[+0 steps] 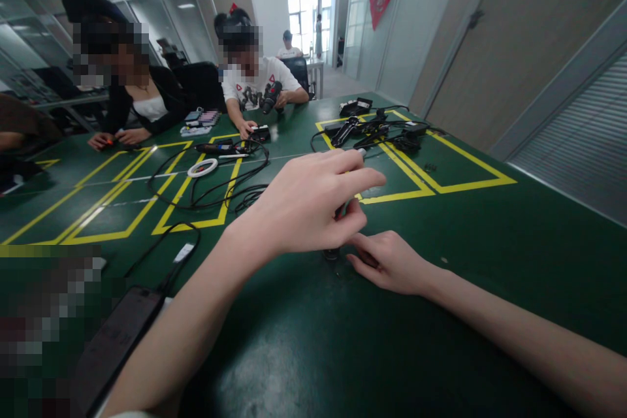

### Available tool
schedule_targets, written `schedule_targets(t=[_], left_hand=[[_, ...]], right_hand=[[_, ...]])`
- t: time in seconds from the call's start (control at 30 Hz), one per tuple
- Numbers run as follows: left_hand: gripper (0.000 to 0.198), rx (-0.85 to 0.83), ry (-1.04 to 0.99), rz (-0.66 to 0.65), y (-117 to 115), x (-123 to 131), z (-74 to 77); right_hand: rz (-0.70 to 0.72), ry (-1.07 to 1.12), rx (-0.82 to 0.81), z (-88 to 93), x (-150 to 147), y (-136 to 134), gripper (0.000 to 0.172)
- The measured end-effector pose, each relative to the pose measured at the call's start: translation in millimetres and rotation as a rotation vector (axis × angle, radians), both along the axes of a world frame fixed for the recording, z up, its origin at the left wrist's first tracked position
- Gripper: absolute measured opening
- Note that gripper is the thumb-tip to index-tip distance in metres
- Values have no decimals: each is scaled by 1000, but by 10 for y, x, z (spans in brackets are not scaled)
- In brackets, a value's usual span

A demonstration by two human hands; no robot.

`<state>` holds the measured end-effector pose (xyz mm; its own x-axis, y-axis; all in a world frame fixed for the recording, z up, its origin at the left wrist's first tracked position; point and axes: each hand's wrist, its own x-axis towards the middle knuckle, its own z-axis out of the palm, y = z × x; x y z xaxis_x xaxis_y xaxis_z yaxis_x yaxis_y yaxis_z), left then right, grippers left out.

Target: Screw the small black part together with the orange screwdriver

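Note:
My left hand (pixel 313 199) is raised over the table in the middle, its back towards me and its fingers curled, the foremost one stretched to the right. A dark thing with a bit of red (pixel 339 211) shows between its fingers; the hand covers most of it. Just under the palm, a dark round end (pixel 332 253) shows close to the tabletop. My right hand (pixel 389 262) rests low on the table beside that end, thumb and fingers bent together towards it. What its fingertips hold, if anything, is hidden.
The green table (pixel 490 255) carries yellow tape frames. Black cables and devices (pixel 377 130) lie at the back right. A white ring (pixel 202 168) sits among looped cables to the left. A black power adapter (pixel 120 339) lies near left. Across the table, a person (pixel 264 81) handles dark parts.

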<state>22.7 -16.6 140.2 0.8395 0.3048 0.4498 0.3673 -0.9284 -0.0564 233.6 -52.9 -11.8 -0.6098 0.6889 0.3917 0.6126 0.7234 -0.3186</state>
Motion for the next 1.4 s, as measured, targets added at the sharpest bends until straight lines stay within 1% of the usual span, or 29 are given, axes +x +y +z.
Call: schedule_targets(t=[0.2, 0.37, 0.5, 0.67, 0.77, 0.87, 0.9, 1.0, 1.1, 1.23, 1.4], left_hand=[[34, 0, 7, 11, 18, -15, -16], [32, 33, -6, 5, 3, -4, -5], [34, 18, 28, 23, 0, -3, -1], [35, 12, 13, 43, 2, -5, -14], [32, 18, 5, 23, 1, 3, -13], [33, 24, 12, 10, 6, 5, -10], [34, 25, 17, 14, 8, 4, -10], [34, 26, 29, 39, 7, 2, -8], [32, 31, 27, 37, 0, 5, -7], [33, 29, 19, 18, 1, 5, -11], [34, 29, 12, 31, 6, -3, -20]], right_hand=[[-1, 1, -27, -9, 1, -4, 22], [-4, -5, -2, -25, 6, -5, 23], [1, -5, -17, -6, 7, -7, 23], [-17, -2, -19, 17, 2, -20, 22], [-34, 17, 12, 29, -3, -31, 18], [-46, 44, 18, 38, -5, -37, 10], [-44, 48, 17, 38, -5, -37, 12], [-22, 40, 43, 29, -6, -34, 27], [-14, 12, 82, 14, -14, -27, 36], [-4, -1, 102, 7, -24, -18, 40], [-3, -18, 77, 18, -22, -19, 40]])
